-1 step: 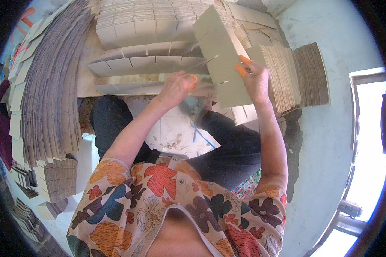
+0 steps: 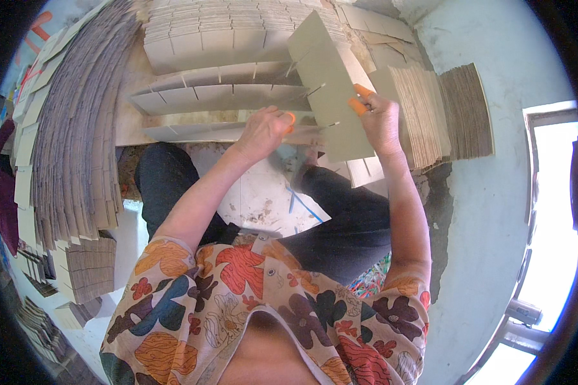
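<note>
My right hand (image 2: 379, 120) grips a flat slotted cardboard sheet (image 2: 327, 83) by its right edge and holds it tilted above a row of upright slotted cardboard strips (image 2: 218, 96). My left hand (image 2: 264, 131) is closed over the top edge of the nearest strip (image 2: 192, 131), just left of the sheet's lower end. Both hands have orange nails. I sit with my dark-trousered legs under the work, and a white stained sheet (image 2: 263, 192) lies on my lap.
A long fanned stack of cardboard pieces (image 2: 77, 147) curves along my left. More stacks lie ahead (image 2: 237, 25) and on the right (image 2: 443, 112). A pale wall (image 2: 488, 212) and a bright window (image 2: 552, 212) are at the right.
</note>
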### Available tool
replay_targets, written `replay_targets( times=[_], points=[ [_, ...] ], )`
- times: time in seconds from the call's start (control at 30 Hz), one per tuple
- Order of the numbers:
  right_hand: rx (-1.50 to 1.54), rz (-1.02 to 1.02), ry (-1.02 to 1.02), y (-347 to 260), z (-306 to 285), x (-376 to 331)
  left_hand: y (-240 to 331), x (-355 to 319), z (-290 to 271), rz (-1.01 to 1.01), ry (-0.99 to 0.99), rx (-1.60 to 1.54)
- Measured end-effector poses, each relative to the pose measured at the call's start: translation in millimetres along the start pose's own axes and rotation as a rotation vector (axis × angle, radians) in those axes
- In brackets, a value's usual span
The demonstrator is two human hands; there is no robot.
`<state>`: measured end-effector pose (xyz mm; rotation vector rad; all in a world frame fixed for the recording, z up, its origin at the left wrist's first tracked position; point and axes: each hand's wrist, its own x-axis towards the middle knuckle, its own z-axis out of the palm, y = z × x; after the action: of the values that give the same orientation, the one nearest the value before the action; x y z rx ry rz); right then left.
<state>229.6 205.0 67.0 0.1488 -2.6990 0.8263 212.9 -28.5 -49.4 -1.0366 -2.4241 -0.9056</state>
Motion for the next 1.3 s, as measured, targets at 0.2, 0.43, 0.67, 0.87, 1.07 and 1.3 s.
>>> replay_targets(
  times=[0.2, 0.43, 0.67, 0.87, 1.07, 1.3],
  points=[
    [0.047, -0.094, -0.041, 7.1, 11.9, 2.9, 7.1, 28.3, -36.5, -0.159, -0.053, -0.019],
    [0.110, -0.042, -0.184, 3.9, 20.7, 12.9, -93.8, 80.8, -35.9, -0.068, -0.004, 0.232],
    [0.152, -0.129, -0.230, 10.8, 25.2, 22.3, -117.9, 94.6, -19.3, -0.171, -0.156, 0.270],
    [0.107, -0.164, -0.227, 18.3, 37.4, 28.1, -120.7, 94.4, -15.8, -0.179, -0.133, 0.232],
    [-0.242, -0.298, -0.325, 18.7, 52.0, 50.7, -127.1, 97.6, -14.5, -0.238, -0.164, 0.201],
    [-0.423, -0.087, -0.429, -36.3, 13.3, 42.0, -52.2, 91.2, -49.9, -0.105, 0.048, 0.259]
  ],
)
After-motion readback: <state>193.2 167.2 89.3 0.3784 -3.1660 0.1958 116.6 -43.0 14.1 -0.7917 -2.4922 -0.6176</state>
